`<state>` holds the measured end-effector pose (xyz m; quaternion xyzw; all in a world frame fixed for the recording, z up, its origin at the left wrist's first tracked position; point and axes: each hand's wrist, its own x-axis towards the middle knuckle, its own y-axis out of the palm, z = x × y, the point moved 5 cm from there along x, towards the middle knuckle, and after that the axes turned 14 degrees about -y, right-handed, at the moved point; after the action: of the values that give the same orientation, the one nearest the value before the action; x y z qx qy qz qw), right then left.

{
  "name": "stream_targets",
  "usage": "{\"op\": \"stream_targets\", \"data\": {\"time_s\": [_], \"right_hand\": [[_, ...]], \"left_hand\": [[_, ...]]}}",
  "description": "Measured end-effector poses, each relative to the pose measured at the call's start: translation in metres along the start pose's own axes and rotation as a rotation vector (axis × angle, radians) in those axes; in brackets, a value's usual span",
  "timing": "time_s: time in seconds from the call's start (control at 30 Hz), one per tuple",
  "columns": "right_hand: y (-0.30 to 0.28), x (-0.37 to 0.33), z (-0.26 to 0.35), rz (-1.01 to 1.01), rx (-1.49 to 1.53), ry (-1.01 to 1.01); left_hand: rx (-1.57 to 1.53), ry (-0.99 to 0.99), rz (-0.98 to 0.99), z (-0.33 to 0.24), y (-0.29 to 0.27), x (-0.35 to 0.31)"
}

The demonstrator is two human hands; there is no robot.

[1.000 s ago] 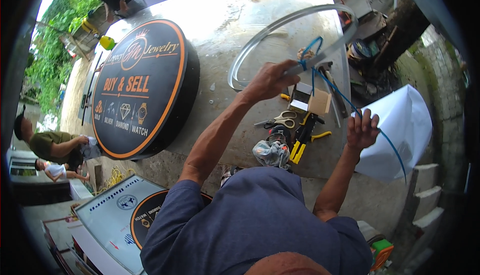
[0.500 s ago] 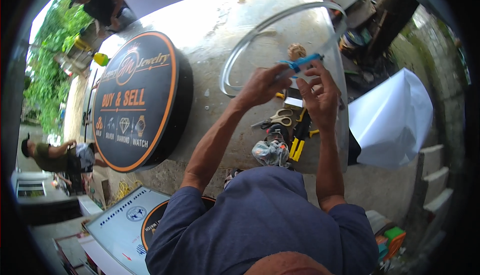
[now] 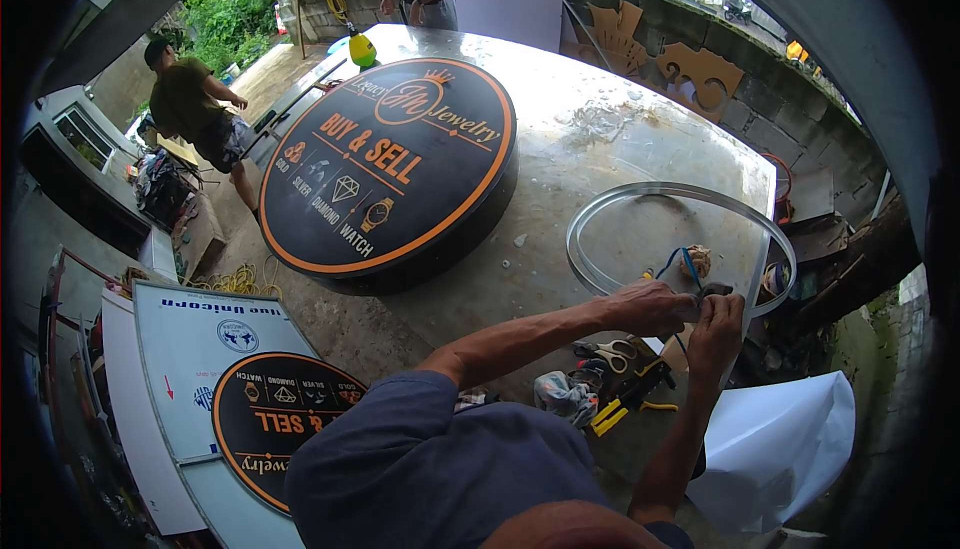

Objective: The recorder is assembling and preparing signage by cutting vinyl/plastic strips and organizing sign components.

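My left hand (image 3: 652, 307) is closed, its fingertips meeting those of my right hand (image 3: 717, 329) above the right part of the metal-topped table. A thin blue strip (image 3: 672, 257) loops up from between my fingers, and the left hand grips it. At my right fingertips shows a small dark piece (image 3: 714, 290), too small to name. Around and beyond both hands lies a large loop of clear, flexible strip (image 3: 578, 239). Just past the fingers sits a tan roll (image 3: 697, 261). Scissors (image 3: 616, 353) and yellow-and-black pliers (image 3: 632, 395) rest close below my left wrist.
A thick round black sign (image 3: 390, 169) with an orange rim stands on the table (image 3: 560, 139) at left. A crumpled cloth (image 3: 566, 397) lies near me. White sheeting (image 3: 775, 449) hangs at right. Another round sign (image 3: 285, 419) lies lower left. Two people stand beyond the table.
My view has swung to the right and up, so the table sits differently. My hands have come together; the blue strip, earlier stretched between them, now bends in a loop.
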<state>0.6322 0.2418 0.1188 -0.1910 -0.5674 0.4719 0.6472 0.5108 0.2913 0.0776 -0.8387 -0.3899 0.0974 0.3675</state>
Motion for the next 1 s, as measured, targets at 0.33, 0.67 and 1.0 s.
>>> {"op": "stream_targets", "data": {"time_s": [0.33,0.67,1.0], "right_hand": [[0.000,-0.047,-0.045,-0.211,1.293,0.515],[-0.063,-0.174,-0.107,-0.616,1.977,-0.191],[0.012,-0.152,-0.055,0.000,0.687,0.870]], "left_hand": [[-0.171,-0.055,-0.011,0.010,-0.019,0.013],[-0.132,-0.240,-0.051,0.004,-0.052,0.026],[-0.143,-0.255,-0.022,0.006,-0.041,0.022]]}}
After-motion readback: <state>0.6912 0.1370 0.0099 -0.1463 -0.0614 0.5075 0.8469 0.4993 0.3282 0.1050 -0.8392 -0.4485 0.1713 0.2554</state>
